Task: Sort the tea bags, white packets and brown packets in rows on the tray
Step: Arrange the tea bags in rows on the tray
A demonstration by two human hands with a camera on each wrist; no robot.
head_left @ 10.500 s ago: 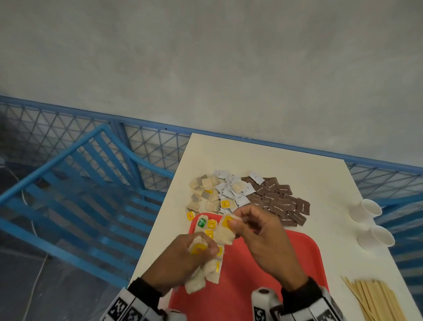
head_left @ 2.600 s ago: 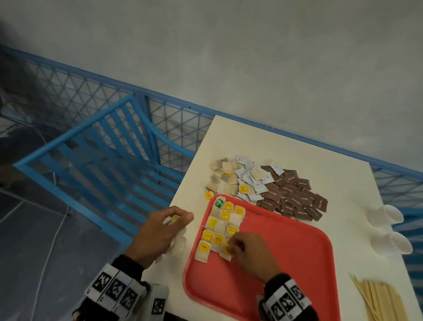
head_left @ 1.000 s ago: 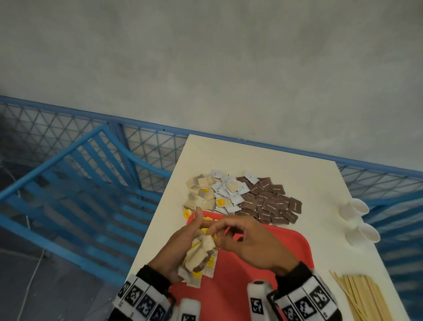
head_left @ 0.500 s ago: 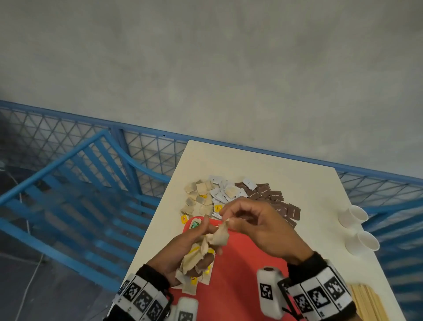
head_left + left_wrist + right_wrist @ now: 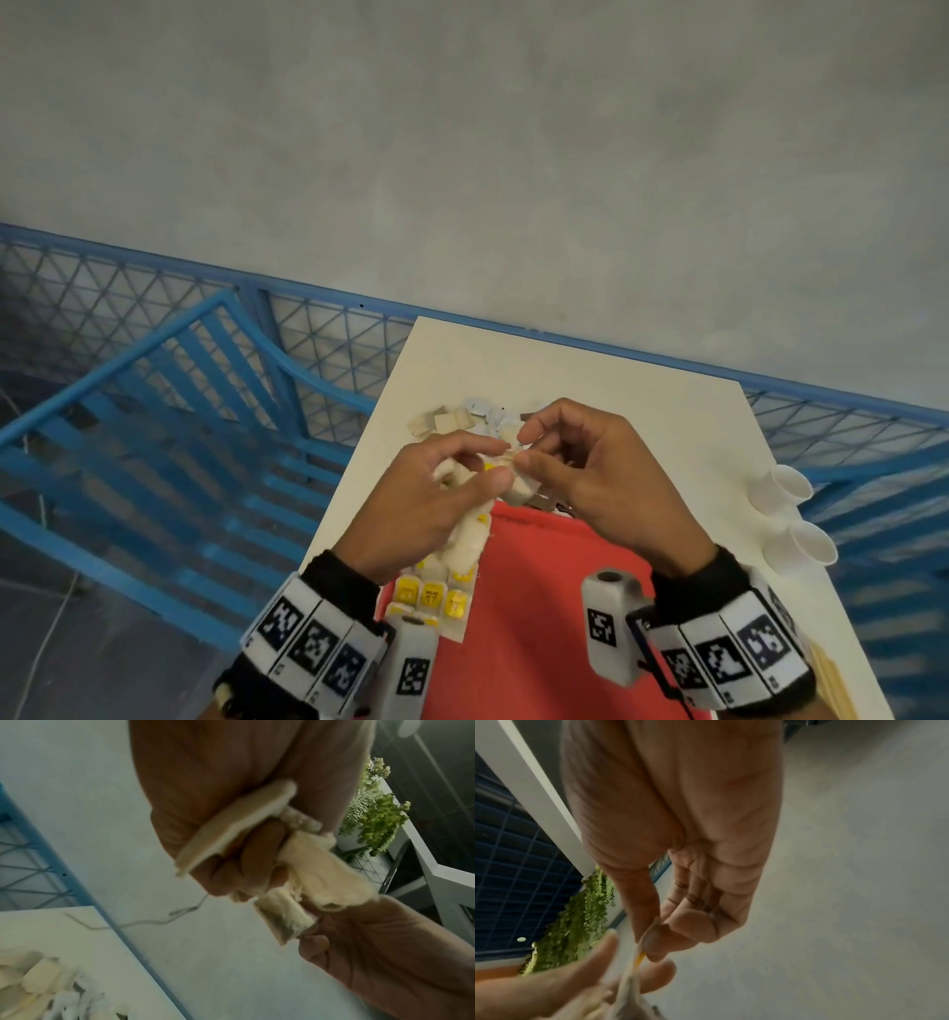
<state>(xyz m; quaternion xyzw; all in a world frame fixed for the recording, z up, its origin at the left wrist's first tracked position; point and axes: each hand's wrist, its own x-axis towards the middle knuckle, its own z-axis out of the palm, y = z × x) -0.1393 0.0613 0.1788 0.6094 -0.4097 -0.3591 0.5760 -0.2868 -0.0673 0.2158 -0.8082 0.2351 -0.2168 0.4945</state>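
My left hand is raised over the far edge of the red tray and grips a bunch of tea bags. My right hand meets it and pinches one tea bag of that bunch between thumb and forefinger. In the left wrist view the gripped tea bags stick out of my fist. The right wrist view shows the pinched tea bag's edge. Rows of yellow-tagged tea bags lie on the tray's left side. Loose tea bags and white packets show on the table behind my hands; the brown packets are mostly hidden.
Two white paper cups lie at the table's right edge. Wooden stirrers lie at the near right corner. A blue mesh fence runs behind and left of the table.
Both hands have lifted and moved away from me, over the pile. My right hand has come back against the bunch in my left hand and pinches a tea bag there.
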